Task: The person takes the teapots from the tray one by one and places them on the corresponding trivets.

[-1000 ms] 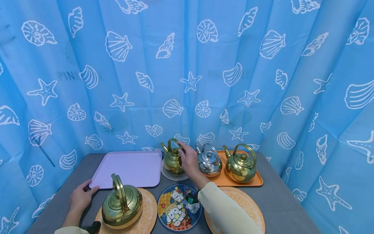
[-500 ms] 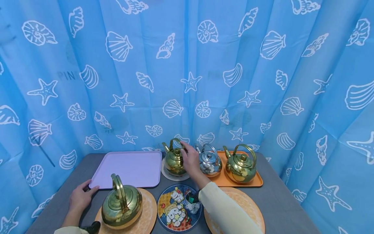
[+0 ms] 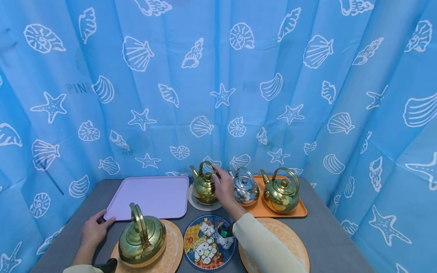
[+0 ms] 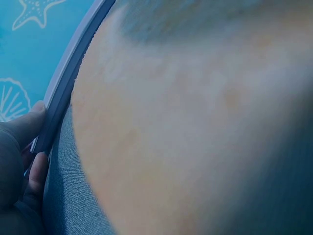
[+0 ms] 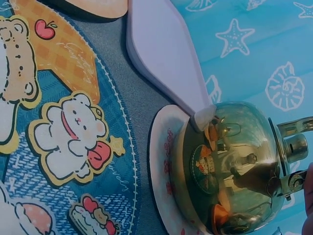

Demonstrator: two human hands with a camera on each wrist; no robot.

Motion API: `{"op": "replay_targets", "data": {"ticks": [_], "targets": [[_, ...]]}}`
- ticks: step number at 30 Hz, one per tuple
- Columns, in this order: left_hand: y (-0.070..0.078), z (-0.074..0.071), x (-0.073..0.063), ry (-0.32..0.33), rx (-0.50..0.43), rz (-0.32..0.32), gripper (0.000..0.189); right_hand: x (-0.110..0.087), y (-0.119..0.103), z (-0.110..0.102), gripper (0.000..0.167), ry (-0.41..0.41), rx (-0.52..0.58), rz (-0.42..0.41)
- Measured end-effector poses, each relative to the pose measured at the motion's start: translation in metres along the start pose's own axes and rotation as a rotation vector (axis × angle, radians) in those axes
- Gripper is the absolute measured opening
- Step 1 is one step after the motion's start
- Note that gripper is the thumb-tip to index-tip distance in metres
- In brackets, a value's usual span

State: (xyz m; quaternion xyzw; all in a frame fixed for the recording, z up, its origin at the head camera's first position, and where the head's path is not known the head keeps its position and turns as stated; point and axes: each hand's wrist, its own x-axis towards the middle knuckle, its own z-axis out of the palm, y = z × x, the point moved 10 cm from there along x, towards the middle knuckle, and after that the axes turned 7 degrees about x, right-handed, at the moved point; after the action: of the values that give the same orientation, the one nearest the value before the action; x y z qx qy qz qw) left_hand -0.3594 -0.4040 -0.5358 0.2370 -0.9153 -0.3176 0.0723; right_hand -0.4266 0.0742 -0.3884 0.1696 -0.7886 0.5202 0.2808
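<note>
My right hand [image 3: 224, 186] grips the arched handle of a small gold teapot [image 3: 203, 190], spout pointing left. Beneath this teapot [image 5: 237, 166] lies a round white mat [image 3: 194, 204] with red marks; the pot seems to rest on it. Far left, my left hand [image 3: 93, 231] is at the near corner of a lilac tray [image 3: 150, 197]. The left wrist view shows the thumb above and a finger below the tray's edge [image 4: 68, 73], pinching it. A large gold kettle [image 3: 143, 239] stands close beside the left hand on an orange-patterned round mat [image 3: 175, 242].
An orange tray [image 3: 302, 210] at back right bears a silver teapot [image 3: 244, 191] and another gold teapot [image 3: 281, 195]. Under the right forearm are a cartoon mat [image 3: 205, 250] and a second orange-patterned mat [image 3: 293, 242]. A blue shell-print curtain [image 3: 218, 106] borders the grey table [image 3: 334, 235].
The right hand and small gold teapot have shifted slightly right on the white mat, mostly in the first half second. My left hand and the lilac tray stay where they were.
</note>
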Motion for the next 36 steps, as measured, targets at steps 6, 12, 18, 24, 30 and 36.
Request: {"op": "replay_targets", "data": {"ticks": [6, 12, 18, 24, 30, 36], "targets": [[-0.001, 0.0, 0.0, 0.001, 0.0, 0.004, 0.071, -0.001, -0.003, -0.002, 0.036, 0.025, -0.008, -0.021], [0.001, -0.001, -0.001, -0.004, -0.004, 0.002, 0.071, -0.003, -0.003, -0.005, 0.036, 0.027, 0.0, 0.006], [0.002, -0.002, -0.002, 0.005, 0.01, 0.0, 0.07, -0.005, 0.002, -0.009, 0.035, 0.019, -0.014, 0.067], [0.001, -0.001, -0.001, 0.004, 0.009, -0.005, 0.07, -0.011, 0.003, -0.018, 0.033, 0.033, 0.01, 0.073], [0.001, -0.001, -0.001, 0.0, 0.005, 0.002, 0.071, -0.018, 0.0, -0.025, 0.03, 0.015, 0.011, 0.048], [0.001, -0.001, 0.0, 0.007, 0.001, 0.004, 0.07, -0.029, 0.0, -0.032, 0.021, 0.007, 0.008, 0.037]]}}
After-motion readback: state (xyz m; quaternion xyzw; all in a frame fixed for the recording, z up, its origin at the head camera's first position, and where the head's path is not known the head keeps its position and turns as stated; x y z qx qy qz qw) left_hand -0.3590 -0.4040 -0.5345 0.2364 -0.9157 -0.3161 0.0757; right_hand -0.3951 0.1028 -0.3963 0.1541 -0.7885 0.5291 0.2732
